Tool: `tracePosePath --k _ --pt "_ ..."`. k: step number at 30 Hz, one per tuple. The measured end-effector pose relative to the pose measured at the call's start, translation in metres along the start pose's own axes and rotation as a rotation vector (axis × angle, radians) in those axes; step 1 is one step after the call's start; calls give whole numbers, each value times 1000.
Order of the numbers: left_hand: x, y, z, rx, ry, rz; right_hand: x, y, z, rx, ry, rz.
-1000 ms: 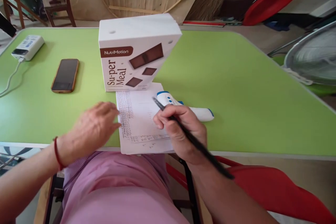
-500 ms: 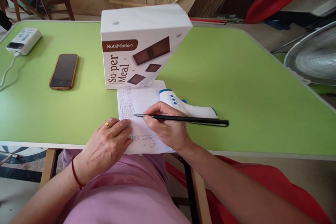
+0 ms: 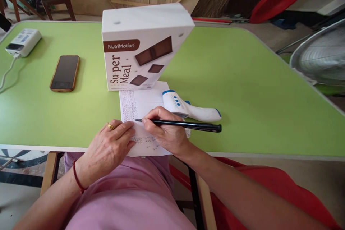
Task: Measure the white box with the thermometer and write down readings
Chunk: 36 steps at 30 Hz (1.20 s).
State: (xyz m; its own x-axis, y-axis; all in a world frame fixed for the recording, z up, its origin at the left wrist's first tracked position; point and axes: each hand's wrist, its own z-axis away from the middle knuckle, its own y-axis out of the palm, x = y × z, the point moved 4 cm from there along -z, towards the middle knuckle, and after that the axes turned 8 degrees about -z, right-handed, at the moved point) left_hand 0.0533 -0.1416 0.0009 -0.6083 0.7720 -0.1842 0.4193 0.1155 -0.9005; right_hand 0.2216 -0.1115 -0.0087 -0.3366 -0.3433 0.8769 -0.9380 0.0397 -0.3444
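Note:
A black pen (image 3: 188, 125) is pinched in my right hand (image 3: 167, 129), its tip at the handwritten lines on a white sheet of paper (image 3: 147, 102). My left hand (image 3: 111, 138) lies flat on the paper's lower left side, fingers stretched out, with a gold ring on one finger. Just beyond my right hand lies a white and blue infrared thermometer (image 3: 188, 106), partly over the paper. A white box (image 3: 145, 21) printed "NutriMotion Su-per Meal" stands upright at the paper's far edge. Small handwritten marks fill the left column and the lower part of the sheet.
On the green table (image 3: 242, 90), a smartphone (image 3: 65, 73) lies left of the box. A white power bank (image 3: 24, 42) with a cable sits at the far left. Beyond the table's right edge stands a metal fan (image 3: 320, 54). A red chair (image 3: 258, 187) is below, at right.
My right hand has shifted slightly left on the paper, and the pen's back end has swung a little toward me. My left hand stays in place.

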Motion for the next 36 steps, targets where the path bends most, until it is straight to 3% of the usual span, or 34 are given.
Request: tracePosePath --k 17,26,36 --pt "0 0 0 26 -6 -8 -1 2 1 40 -24 14" --pt "2 -2 0 -22 -1 -19 0 0 0 -24 -38 -7" --pt "1 -2 0 -33 7 -4 -2 2 0 15 -63 -15"
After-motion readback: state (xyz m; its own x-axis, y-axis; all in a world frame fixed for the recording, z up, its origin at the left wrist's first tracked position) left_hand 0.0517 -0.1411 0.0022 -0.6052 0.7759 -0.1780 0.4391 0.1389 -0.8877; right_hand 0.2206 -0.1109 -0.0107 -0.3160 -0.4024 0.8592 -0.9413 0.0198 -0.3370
